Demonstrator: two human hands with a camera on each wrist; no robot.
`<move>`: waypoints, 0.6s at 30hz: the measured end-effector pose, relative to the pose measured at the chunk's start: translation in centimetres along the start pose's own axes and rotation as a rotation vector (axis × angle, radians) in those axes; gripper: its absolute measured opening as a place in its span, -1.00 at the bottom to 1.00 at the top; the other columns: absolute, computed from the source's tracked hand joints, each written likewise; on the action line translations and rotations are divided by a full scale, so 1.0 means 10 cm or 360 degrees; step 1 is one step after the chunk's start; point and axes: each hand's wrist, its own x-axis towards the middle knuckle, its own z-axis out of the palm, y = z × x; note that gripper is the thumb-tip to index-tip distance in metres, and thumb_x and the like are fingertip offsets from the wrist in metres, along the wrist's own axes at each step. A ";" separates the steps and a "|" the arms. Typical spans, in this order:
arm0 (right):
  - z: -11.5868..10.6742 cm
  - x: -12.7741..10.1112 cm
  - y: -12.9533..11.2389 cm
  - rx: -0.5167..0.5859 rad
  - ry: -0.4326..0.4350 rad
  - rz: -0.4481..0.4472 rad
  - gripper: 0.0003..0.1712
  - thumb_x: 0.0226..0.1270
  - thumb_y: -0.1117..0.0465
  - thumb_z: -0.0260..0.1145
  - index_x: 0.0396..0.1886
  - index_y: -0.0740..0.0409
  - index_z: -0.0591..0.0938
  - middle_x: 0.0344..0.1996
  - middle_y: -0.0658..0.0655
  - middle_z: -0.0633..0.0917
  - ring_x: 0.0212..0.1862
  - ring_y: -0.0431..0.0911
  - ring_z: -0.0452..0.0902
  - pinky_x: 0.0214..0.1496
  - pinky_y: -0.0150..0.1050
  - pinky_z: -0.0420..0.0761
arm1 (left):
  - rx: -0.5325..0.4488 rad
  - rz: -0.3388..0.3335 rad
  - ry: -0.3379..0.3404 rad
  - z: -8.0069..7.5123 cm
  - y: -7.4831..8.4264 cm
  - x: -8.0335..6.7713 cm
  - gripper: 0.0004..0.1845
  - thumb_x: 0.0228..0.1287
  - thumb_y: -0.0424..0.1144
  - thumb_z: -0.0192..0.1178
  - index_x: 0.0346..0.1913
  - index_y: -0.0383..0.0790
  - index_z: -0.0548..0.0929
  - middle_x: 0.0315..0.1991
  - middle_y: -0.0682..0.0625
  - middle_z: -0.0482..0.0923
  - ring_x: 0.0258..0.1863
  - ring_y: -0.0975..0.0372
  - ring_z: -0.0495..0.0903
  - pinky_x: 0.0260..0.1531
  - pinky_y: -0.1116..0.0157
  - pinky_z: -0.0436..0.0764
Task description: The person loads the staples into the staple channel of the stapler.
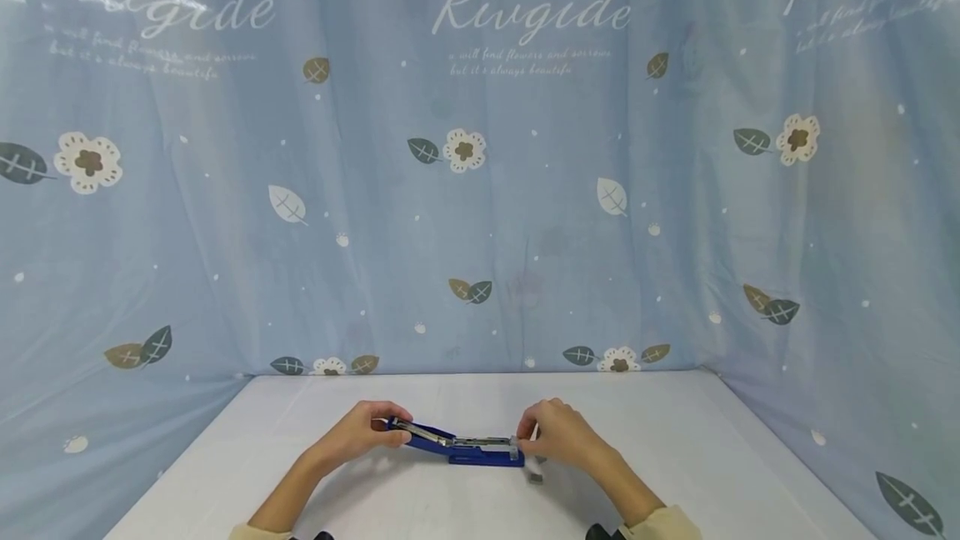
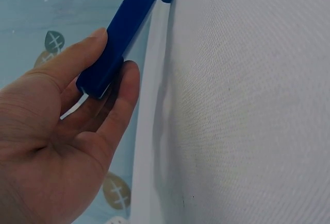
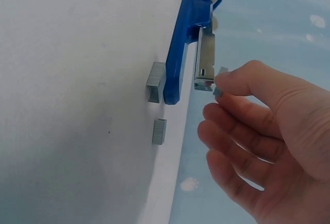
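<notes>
Stapler (image 1: 459, 442) open, left hand (image 1: 358, 432) gripping lid; right hand (image 1: 558, 433) pinching staples (image 3: 220, 81).

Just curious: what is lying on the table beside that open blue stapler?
Two blocks of staples lie on the table by the stapler base. The right hand pinches a small piece at the metal magazine. The magazine's inside is not visible.

- The word "Rivgide" is printed in white script on the blue curtain (image 1: 525, 190), repeated at the left, centre and right of the head view.
- Beneath each word, two smaller lines of white script are printed; they are too blurred to be read with certainty.
</notes>
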 end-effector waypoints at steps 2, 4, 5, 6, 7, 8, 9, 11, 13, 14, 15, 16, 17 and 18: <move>0.01 0.01 0.00 -0.0027 0.0019 0.0004 -0.92 0.12 0.13 0.45 -0.50 -0.11 0.69 -0.54 -0.25 0.63 -0.49 -0.36 0.42 -0.49 -0.42 0.44 | -0.0006 0.0004 -0.0002 0.00 -0.01 0.00 -0.61 0.24 -0.18 0.35 0.04 -0.35 0.63 -0.02 -0.23 0.63 -0.24 0.19 0.66 -0.26 0.42 0.64; 0.02 0.01 0.01 -0.0057 0.0043 0.0004 -0.92 0.12 0.12 0.45 -0.50 -0.13 0.69 -0.53 -0.26 0.62 -0.47 -0.37 0.40 -0.48 -0.43 0.42 | -0.0021 0.0007 -0.0003 0.00 -0.01 0.00 -0.62 0.24 -0.19 0.35 0.04 -0.36 0.63 -0.02 -0.24 0.63 -0.24 0.19 0.66 -0.26 0.42 0.63; 0.03 0.02 0.01 -0.0067 0.0057 -0.0001 -0.92 0.11 0.12 0.45 -0.50 -0.13 0.69 -0.53 -0.26 0.62 -0.47 -0.37 0.40 -0.48 -0.43 0.42 | -0.0035 0.0008 -0.0006 0.00 -0.02 -0.01 -0.62 0.24 -0.19 0.35 0.04 -0.36 0.63 -0.02 -0.24 0.63 -0.24 0.19 0.66 -0.26 0.42 0.63; 0.04 0.02 0.02 -0.0072 0.0072 -0.0011 -0.92 0.11 0.12 0.45 -0.50 -0.12 0.68 -0.53 -0.25 0.62 -0.47 -0.37 0.40 -0.48 -0.43 0.42 | -0.0050 0.0010 -0.0010 0.00 -0.02 -0.01 -0.62 0.24 -0.20 0.35 0.04 -0.37 0.63 -0.02 -0.24 0.63 -0.23 0.18 0.67 -0.25 0.41 0.64; 0.05 0.01 0.02 -0.0075 0.0084 -0.0016 -0.92 0.10 0.13 0.45 -0.50 -0.12 0.68 -0.52 -0.25 0.62 -0.47 -0.37 0.40 -0.49 -0.43 0.42 | -0.0066 0.0012 -0.0014 0.00 -0.03 0.00 -0.61 0.24 -0.20 0.35 0.04 -0.37 0.63 -0.02 -0.24 0.63 -0.23 0.18 0.67 -0.25 0.41 0.64; 0.05 0.01 0.02 -0.0075 0.0093 -0.0021 -0.92 0.10 0.13 0.45 -0.50 -0.11 0.68 -0.52 -0.24 0.62 -0.48 -0.37 0.40 -0.49 -0.44 0.43 | -0.0077 0.0013 -0.0018 0.00 -0.03 0.00 -0.62 0.24 -0.21 0.35 0.04 -0.37 0.63 -0.02 -0.24 0.63 -0.23 0.18 0.67 -0.25 0.41 0.64; 0.06 0.01 0.02 -0.0077 0.0102 -0.0030 -0.92 0.10 0.14 0.45 -0.50 -0.10 0.68 -0.52 -0.23 0.62 -0.49 -0.38 0.40 -0.50 -0.45 0.44 | -0.0088 0.0016 -0.0022 0.01 -0.04 0.00 -0.62 0.24 -0.21 0.35 0.04 -0.37 0.63 -0.02 -0.24 0.63 -0.23 0.18 0.67 -0.24 0.41 0.64; 0.08 0.02 0.03 -0.0075 0.0108 -0.0040 -0.93 0.10 0.15 0.45 -0.49 -0.09 0.69 -0.51 -0.23 0.63 -0.50 -0.39 0.41 -0.51 -0.46 0.45 | -0.0103 0.0023 -0.0025 0.01 -0.04 0.00 -0.63 0.24 -0.22 0.35 0.04 -0.37 0.63 -0.02 -0.23 0.62 -0.23 0.18 0.67 -0.24 0.40 0.66; 0.09 0.02 0.03 -0.0066 0.0104 -0.0035 -0.94 0.10 0.14 0.44 -0.49 -0.09 0.69 -0.52 -0.23 0.63 -0.50 -0.40 0.41 -0.50 -0.47 0.45 | -0.0104 0.0027 -0.0023 0.01 -0.04 0.01 -0.64 0.24 -0.23 0.35 0.03 -0.36 0.63 -0.02 -0.23 0.62 -0.24 0.17 0.67 -0.24 0.40 0.65; 0.10 0.03 0.03 -0.0064 0.0102 -0.0039 -0.94 0.10 0.14 0.45 -0.49 -0.09 0.69 -0.52 -0.23 0.63 -0.51 -0.40 0.41 -0.50 -0.47 0.45 | -0.0099 0.0027 -0.0020 0.01 -0.05 0.01 -0.64 0.24 -0.23 0.35 0.03 -0.36 0.63 -0.03 -0.23 0.62 -0.24 0.17 0.67 -0.25 0.40 0.65; 0.11 0.03 0.03 -0.0059 0.0100 -0.0039 -0.94 0.10 0.14 0.45 -0.49 -0.09 0.69 -0.52 -0.24 0.63 -0.50 -0.40 0.41 -0.50 -0.47 0.45 | -0.0096 0.0027 -0.0018 0.01 -0.05 0.01 -0.64 0.24 -0.23 0.35 0.03 -0.36 0.63 -0.03 -0.23 0.62 -0.25 0.17 0.66 -0.25 0.40 0.65; 0.12 0.04 0.03 -0.0050 0.0097 -0.0042 -0.94 0.10 0.13 0.45 -0.49 -0.09 0.69 -0.52 -0.24 0.63 -0.50 -0.40 0.41 -0.50 -0.47 0.45 | -0.0092 0.0025 -0.0017 0.00 -0.05 0.01 -0.64 0.24 -0.23 0.35 0.03 -0.36 0.63 -0.03 -0.23 0.62 -0.25 0.18 0.66 -0.26 0.41 0.65; 0.12 0.05 0.03 -0.0043 0.0099 -0.0048 -0.94 0.10 0.14 0.45 -0.49 -0.09 0.70 -0.52 -0.24 0.64 -0.51 -0.40 0.41 -0.50 -0.47 0.45 | -0.0093 0.0025 -0.0018 0.00 -0.05 0.00 -0.64 0.24 -0.23 0.35 0.03 -0.36 0.63 -0.02 -0.24 0.62 -0.26 0.18 0.66 -0.26 0.41 0.65; 0.13 0.05 0.03 -0.0036 0.0097 -0.0050 -0.94 0.10 0.14 0.45 -0.49 -0.09 0.70 -0.51 -0.24 0.64 -0.51 -0.40 0.41 -0.51 -0.47 0.45 | -0.0095 0.0024 -0.0020 0.00 -0.05 0.00 -0.63 0.25 -0.22 0.34 0.04 -0.36 0.63 -0.01 -0.25 0.62 -0.26 0.18 0.66 -0.26 0.40 0.65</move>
